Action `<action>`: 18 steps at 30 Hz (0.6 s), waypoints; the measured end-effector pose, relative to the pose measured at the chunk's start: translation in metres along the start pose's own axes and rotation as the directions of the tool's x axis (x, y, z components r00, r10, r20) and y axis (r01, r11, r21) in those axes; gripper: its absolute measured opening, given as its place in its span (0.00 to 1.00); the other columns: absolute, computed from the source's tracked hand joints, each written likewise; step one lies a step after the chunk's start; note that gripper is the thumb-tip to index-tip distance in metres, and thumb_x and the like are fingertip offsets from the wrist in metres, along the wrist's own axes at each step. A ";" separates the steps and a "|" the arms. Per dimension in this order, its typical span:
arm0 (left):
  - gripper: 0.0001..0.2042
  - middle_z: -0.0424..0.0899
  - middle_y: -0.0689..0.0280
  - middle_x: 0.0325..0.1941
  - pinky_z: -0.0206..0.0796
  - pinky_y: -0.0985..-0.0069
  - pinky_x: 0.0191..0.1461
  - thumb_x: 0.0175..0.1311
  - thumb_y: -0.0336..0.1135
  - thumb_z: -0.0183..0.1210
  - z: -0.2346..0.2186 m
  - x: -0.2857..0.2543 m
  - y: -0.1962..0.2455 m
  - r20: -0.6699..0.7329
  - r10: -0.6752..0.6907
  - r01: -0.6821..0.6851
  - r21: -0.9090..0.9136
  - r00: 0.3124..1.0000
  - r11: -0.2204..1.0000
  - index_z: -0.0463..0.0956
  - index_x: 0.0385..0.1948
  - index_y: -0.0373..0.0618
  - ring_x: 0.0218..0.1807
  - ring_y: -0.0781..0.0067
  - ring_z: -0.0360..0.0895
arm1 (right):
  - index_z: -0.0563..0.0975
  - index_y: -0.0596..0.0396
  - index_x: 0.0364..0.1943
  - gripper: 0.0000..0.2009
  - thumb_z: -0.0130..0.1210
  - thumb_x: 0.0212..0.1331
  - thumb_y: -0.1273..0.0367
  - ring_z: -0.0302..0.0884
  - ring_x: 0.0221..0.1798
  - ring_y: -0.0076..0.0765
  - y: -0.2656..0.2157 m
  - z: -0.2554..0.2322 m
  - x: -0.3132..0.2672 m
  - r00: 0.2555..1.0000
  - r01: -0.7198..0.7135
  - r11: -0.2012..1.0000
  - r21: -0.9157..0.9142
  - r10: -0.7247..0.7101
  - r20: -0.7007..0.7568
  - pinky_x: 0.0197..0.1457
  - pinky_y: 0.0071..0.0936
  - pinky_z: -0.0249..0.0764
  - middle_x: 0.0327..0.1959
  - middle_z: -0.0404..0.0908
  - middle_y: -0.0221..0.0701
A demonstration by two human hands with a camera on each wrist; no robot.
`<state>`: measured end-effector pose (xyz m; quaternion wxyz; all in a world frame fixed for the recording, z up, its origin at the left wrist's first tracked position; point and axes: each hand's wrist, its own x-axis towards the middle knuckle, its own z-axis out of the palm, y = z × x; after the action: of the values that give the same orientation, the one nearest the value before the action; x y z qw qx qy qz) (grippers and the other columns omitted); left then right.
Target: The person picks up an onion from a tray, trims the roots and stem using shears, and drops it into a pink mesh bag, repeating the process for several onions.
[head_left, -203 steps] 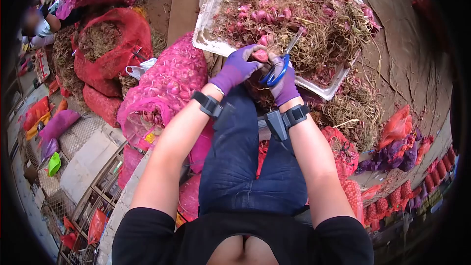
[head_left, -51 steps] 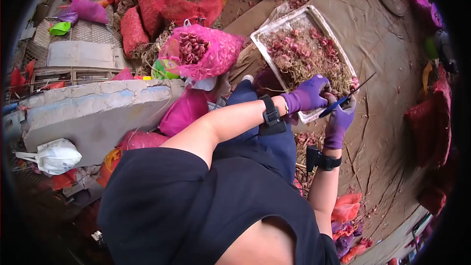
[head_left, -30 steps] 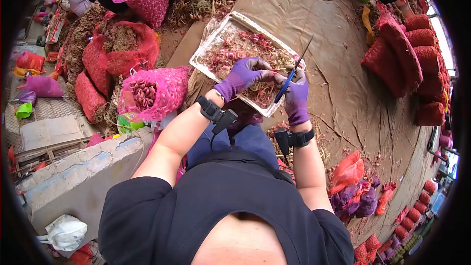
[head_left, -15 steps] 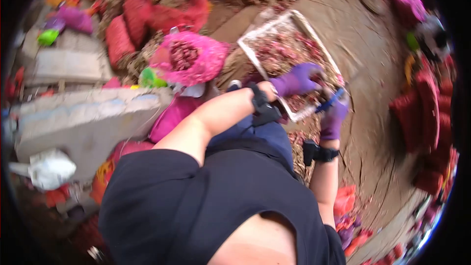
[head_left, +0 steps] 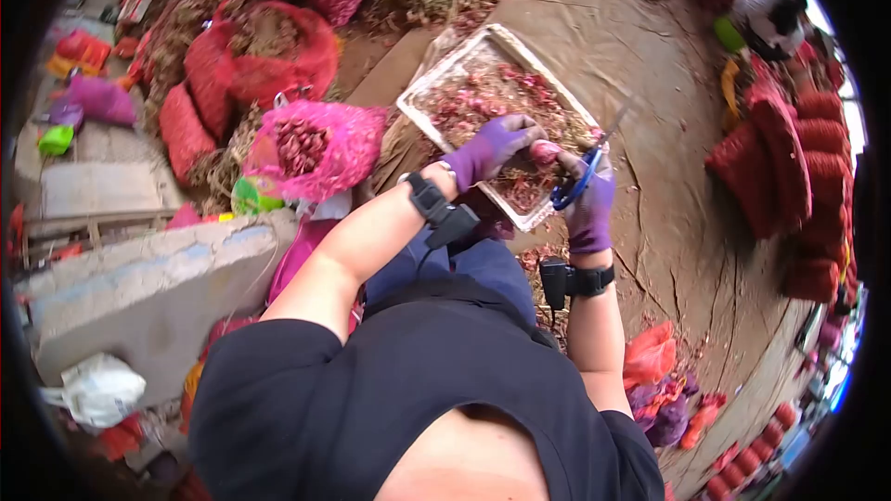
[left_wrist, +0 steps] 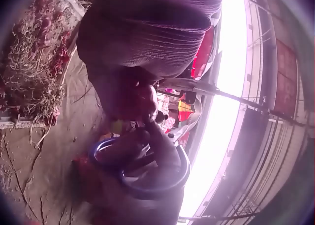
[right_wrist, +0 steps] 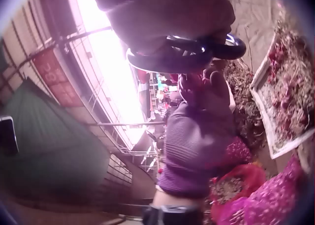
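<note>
Between the fingertips of my gloved left hand (head_left: 494, 148) a pink-red shallot (head_left: 545, 151) is pinched, over the near right part of a white tray (head_left: 419, 122) of shallots and dry stalks. My gloved right hand (head_left: 591, 211) grips blue-handled scissors (head_left: 577, 182), fingers through the loops, blades pointing up and away, close to the shallot's right side. In the left wrist view, the scissors (left_wrist: 152, 187) show below the dark left glove (left_wrist: 147, 38). The right wrist view has the scissors' loops (right_wrist: 170, 61) under the right hand (right_wrist: 167, 18), beside the left hand (right_wrist: 197, 136).
A pink net bag (head_left: 357, 144) of shallots and red net sacks (head_left: 212, 83) stand left of the tray. A concrete ledge (head_left: 158, 269) lies nearer on the left. Brown sheeting (head_left: 668, 176) spreads rightward toward stacked red sacks (head_left: 821, 181). Another person (head_left: 770, 14) is at the far right.
The head view has swung round and sharpened since half a second ago. A rounded shallot now shows between my hands, where it could not be made out before. The scissors stay in my right hand.
</note>
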<state>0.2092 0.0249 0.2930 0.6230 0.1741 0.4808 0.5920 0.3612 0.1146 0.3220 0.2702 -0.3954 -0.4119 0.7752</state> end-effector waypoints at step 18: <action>0.19 0.79 0.67 0.40 0.68 0.79 0.45 0.62 0.42 0.58 0.014 -0.012 -0.006 0.109 -0.117 0.098 0.168 0.987 0.981 0.71 0.49 0.40 0.40 0.78 0.75 | 0.68 0.59 0.47 0.21 0.60 0.46 0.76 0.72 0.21 0.24 0.014 -0.026 0.003 0.997 -0.001 0.979 -0.204 0.018 0.080 0.23 0.18 0.69 0.25 0.76 0.31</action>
<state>0.2260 0.0175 0.2998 0.6653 0.2327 0.4981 0.5051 0.3800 0.1210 0.2995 0.2075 -0.3911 -0.4979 0.7457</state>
